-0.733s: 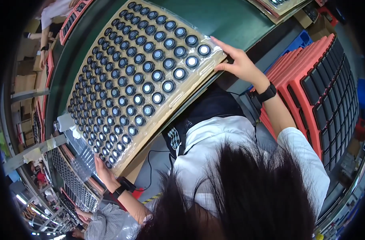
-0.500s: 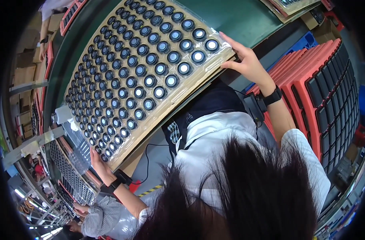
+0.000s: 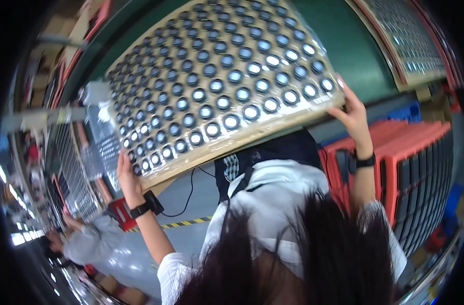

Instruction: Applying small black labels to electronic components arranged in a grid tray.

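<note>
Person handles a wide tan cardboard sheet (image 3: 219, 146) carrying rows of round black parts (image 3: 252, 112) with shiny pale tops, clear plastic film (image 3: 317, 44) showing at its edges. Sheet sits over the green worktop (image 3: 366, 56), between the two hands, near edge toward the person's white shirt (image 3: 288, 175); can't tell if its underside rests on the worktop or is lifted clear. Right hand (image 3: 356, 119) pinches the near right corner, forefinger out along the right edge, thumb on the near edge. Left hand (image 3: 130, 182) touches the near left corner, fingers close together and pointing away from the body; thumb hidden, so can't tell whether it pinches. Step in hand looks like two-handed carrying or positioning of the loaded sheet; next move seems to call for both corners supported evenly and the sheet kept flat so the parts don't slide. Parts face up. Long axis appears to run along the near edge, across the person's front, slanting from lower left to upper right in view, though the fisheye bend makes that approximate. Stacked red trays (image 3: 405, 133) with dark blocks stand just beyond the right wrist
</note>
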